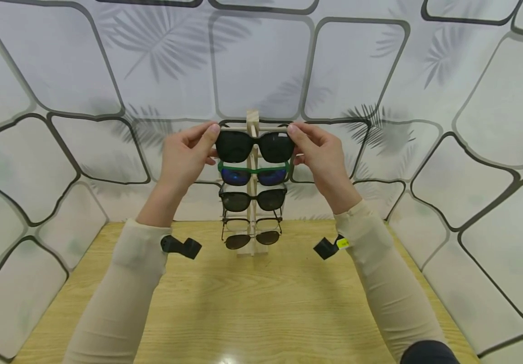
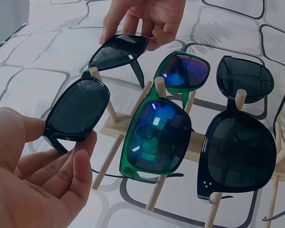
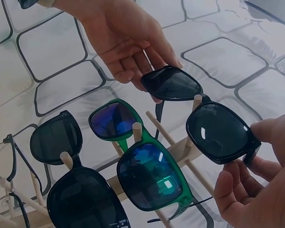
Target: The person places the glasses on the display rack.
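Observation:
A pair of black sunglasses (image 1: 235, 146) sits at the top peg of a wooden display stand (image 1: 252, 118). At its left end my left hand (image 1: 183, 157) pinches the frame between thumb and fingers. My right hand (image 1: 327, 159) pinches the opposite end in the same way. In the left wrist view, the bridge of these sunglasses (image 2: 78, 110) lies against a peg tip. Just below hang green-framed sunglasses (image 1: 236, 177) with blue mirrored lenses. The right wrist view shows the right thumb at the frame's outer corner, with the fingers curled beneath the temple.
Farther down the stand hang dark sunglasses (image 1: 236, 201), thin-framed eyeglasses (image 1: 237, 224) and brown-lensed sunglasses (image 1: 237, 241). The stand stands on a wood-grain table (image 1: 261, 303). Patterned cloth walls (image 1: 261, 65) rise behind and on both sides. Each wrist wears a small black camera (image 1: 191, 248).

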Available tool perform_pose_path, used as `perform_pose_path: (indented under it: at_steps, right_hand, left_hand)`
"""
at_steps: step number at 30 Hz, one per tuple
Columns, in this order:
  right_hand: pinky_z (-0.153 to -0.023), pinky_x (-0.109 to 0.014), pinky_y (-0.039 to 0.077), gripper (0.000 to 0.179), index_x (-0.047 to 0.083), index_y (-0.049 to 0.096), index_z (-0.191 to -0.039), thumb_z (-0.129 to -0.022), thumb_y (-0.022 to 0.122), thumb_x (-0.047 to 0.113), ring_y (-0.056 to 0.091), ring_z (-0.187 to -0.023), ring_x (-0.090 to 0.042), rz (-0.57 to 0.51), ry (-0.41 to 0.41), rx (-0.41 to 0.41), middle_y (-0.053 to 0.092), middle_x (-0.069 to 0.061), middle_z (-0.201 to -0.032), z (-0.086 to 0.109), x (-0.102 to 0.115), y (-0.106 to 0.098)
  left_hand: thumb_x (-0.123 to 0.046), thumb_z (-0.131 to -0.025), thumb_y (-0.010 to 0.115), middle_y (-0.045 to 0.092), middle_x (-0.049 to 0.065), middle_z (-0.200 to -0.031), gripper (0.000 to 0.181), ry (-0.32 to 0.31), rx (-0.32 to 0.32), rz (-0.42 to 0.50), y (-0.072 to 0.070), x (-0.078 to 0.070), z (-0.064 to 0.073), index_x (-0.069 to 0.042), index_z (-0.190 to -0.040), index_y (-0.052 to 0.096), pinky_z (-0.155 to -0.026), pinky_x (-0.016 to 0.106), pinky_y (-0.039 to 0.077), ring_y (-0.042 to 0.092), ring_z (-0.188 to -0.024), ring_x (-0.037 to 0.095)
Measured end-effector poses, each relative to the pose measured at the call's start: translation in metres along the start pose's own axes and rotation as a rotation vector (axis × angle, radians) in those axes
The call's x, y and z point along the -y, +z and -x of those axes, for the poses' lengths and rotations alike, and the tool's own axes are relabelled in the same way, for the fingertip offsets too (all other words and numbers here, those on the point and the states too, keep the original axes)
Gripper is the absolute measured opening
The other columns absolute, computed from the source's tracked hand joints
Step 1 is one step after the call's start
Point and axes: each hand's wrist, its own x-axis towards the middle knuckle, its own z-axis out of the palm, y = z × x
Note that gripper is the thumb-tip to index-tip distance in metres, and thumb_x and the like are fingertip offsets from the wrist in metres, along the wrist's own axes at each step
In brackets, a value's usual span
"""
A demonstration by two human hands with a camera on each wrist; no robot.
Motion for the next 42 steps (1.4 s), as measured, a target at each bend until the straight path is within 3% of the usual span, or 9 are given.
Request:
perform_pose_path:
  at_steps: [27, 33, 42]
  right_hand:
    - [-0.060, -0.021, 0.054, 0.042, 0.000, 0.068, -0.137, -0.103, 0.070, 0.025, 0.063, -0.073, -0.013, -0.001, -0.021, -0.009, 0.072, 0.008, -0.091, -0.0038, -0.0036, 0.0013]
    - [-0.060, -0.021, 0.054, 0.043, 0.001, 0.067, -0.138, -0.104, 0.070, 0.026, 0.063, -0.074, -0.013, 0.000, -0.010, 0.008, 0.072, 0.008, -0.092, -0.0043, -0.0040, -0.0001]
    - [-0.060, -0.022, 0.054, 0.046, -0.001, 0.065, -0.140, -0.103, 0.070, 0.027, 0.063, -0.078, -0.019, -0.013, 0.020, 0.026, 0.072, 0.005, -0.093, -0.0042, 0.0001, -0.0022]
  left_hand:
    - [-0.025, -0.107, 0.064, 0.070, 0.026, -0.132, 0.042, 0.023, 0.007, 0.010, 0.0003, 0.0043, -0.0033, 0.000, -0.141, 0.065, -0.065, 0.016, 0.058, 0.072, -0.067, -0.005]
    - [-0.028, -0.107, 0.064, 0.070, 0.023, -0.136, 0.045, 0.002, 0.023, -0.022, -0.0015, 0.0038, -0.0037, -0.001, -0.143, 0.064, -0.066, 0.016, 0.057, 0.072, -0.068, -0.005]
    - [-0.033, -0.108, 0.063, 0.073, 0.026, -0.126, 0.046, -0.011, 0.031, -0.062, -0.0028, 0.0010, -0.0032, -0.005, -0.144, 0.065, -0.068, 0.018, 0.058, 0.072, -0.071, -0.004]
